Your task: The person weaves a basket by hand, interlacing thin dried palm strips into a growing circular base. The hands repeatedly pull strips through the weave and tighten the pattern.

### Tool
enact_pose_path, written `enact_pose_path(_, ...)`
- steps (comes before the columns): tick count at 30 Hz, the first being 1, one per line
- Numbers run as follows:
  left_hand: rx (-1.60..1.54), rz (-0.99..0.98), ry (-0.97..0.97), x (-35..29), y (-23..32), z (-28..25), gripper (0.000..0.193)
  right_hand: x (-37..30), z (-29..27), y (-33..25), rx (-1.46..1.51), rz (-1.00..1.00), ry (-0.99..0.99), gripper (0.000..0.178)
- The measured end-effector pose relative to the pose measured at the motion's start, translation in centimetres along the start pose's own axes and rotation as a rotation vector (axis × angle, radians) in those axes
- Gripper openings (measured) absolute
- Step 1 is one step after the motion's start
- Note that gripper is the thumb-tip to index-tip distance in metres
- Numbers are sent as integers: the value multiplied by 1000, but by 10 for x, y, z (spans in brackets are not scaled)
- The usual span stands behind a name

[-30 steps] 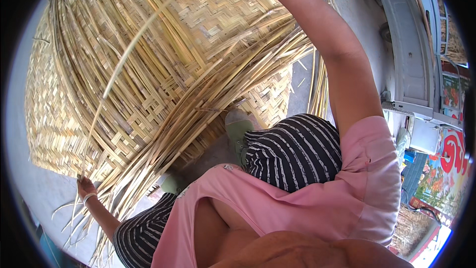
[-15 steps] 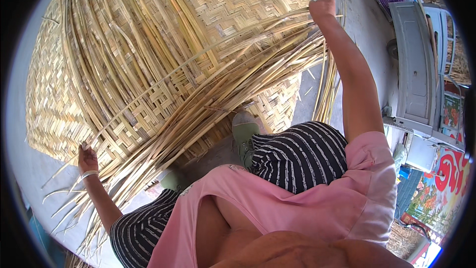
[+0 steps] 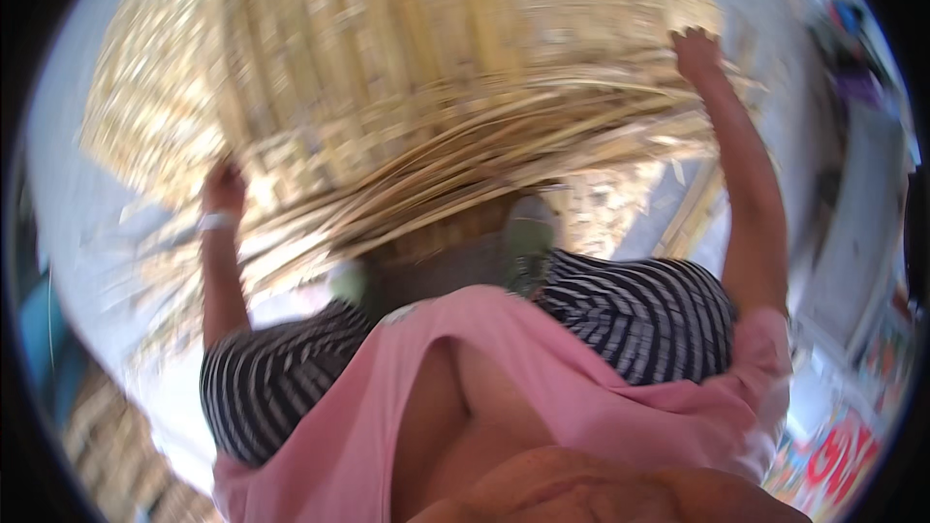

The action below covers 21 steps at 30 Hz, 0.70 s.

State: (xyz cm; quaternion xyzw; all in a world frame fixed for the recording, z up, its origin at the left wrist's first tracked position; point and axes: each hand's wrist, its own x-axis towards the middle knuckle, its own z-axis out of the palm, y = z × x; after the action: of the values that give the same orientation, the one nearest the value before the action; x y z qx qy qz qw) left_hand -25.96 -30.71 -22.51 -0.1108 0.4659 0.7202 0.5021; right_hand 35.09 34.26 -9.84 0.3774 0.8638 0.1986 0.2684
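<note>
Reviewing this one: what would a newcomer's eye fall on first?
The big pale woven piece filling the top of the blurred view, with a sheaf of loose strips across its near part. Next, the left hand and right hand near its sides. Below, the pink top at bottom centre.

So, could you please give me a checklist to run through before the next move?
1. Left hand by the left part of the woven piece: ok.
2. Right hand by its right part: ok.
3. Firm hold in both hands: cannot tell, blurred.
4. Near side free of loose strips: not ok, many lie across it.
5. Green right shoe clear of those strips: cannot tell.
</note>
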Motion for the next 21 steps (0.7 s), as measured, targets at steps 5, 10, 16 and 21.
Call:
enact_pose_path(5, 72, 71, -86, -33, -60, 178, 20, 16, -80, -130, 524, -542, 302, 31)
enact_pose_path(10, 97, 26, -147, -55, -79, 247, 18, -22, -207, -252, 991, -908, -109, 44)
enact_pose_path(16, 196, 75, -236, -65, -88, 285, 17, -49, -252, -307, 1248, -1007, -334, 37)
enact_pose_path(21, 220, 178, -63, -70, -90, 291, 15, -61, -259, -309, 1298, -876, -299, 33)
